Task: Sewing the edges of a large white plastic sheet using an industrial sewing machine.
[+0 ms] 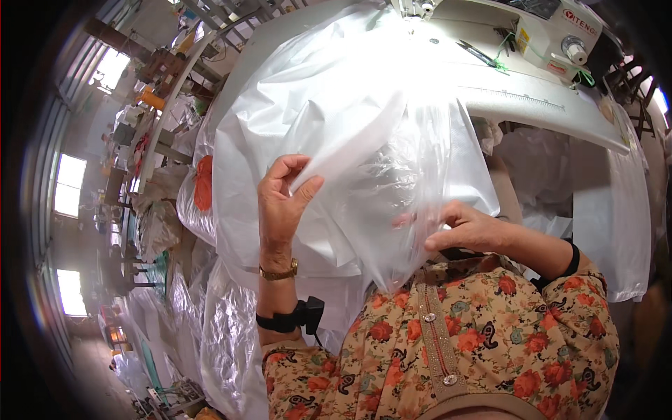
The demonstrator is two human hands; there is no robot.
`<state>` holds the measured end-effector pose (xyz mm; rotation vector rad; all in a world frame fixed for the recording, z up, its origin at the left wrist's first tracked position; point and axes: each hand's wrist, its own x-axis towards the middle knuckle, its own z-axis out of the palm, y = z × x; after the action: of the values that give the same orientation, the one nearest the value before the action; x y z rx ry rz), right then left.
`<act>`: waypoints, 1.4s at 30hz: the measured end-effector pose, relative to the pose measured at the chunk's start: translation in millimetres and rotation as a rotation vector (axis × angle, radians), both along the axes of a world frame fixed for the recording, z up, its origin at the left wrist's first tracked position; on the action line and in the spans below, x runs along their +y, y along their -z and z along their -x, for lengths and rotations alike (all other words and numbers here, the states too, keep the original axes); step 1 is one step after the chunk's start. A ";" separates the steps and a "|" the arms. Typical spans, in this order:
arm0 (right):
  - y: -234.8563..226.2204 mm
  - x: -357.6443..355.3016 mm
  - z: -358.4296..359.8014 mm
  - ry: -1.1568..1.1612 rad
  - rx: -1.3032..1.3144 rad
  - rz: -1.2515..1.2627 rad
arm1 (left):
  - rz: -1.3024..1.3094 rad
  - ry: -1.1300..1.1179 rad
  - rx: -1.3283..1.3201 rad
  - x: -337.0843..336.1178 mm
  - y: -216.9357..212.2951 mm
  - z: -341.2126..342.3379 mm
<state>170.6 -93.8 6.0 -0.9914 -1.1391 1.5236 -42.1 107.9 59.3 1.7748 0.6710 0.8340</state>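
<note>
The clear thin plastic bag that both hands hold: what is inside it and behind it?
Inside the clear thin plastic bag, folded white fabric shows through. The left hand and right hand grip it. Behind it lies the white sewing-machine table; the rest of the table is covered.
</note>
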 end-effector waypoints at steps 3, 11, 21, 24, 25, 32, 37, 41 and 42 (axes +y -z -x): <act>-15.7 -11.6 -1.2 -0.019 -0.042 -0.007 | 0.113 0.120 0.001 -7.5 1.1 -2.4; -12.0 -27.0 3.5 0.243 0.047 -0.055 | 0.151 0.377 0.062 -14.6 15.6 -22.6; -18.4 -33.8 18.0 0.678 -0.042 -0.195 | 0.366 0.335 0.137 -36.6 -3.4 -54.5; -28.7 -36.5 19.7 0.575 -0.192 -0.200 | 0.185 0.387 0.166 -59.9 -10.2 -63.6; -32.4 -36.4 20.6 0.470 -0.254 -0.189 | 0.189 0.387 0.168 -63.1 -5.7 -64.1; -33.4 -15.8 29.1 0.136 -0.498 -0.396 | 0.229 0.362 0.189 -71.3 26.5 -50.5; -25.7 -10.9 37.3 0.020 -0.625 -0.453 | 0.224 0.363 0.180 -78.8 28.4 -46.3; -26.3 -7.2 41.6 -0.053 -0.788 -0.491 | 0.337 0.310 0.133 -84.8 31.1 -39.9; -28.3 -6.3 42.1 -0.103 -0.839 -0.490 | 0.399 0.307 0.129 -82.7 32.8 -37.5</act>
<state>128.4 -100.1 34.3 -1.2594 -2.0493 0.8001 -4.6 25.2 26.5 1.5224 0.5807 0.3503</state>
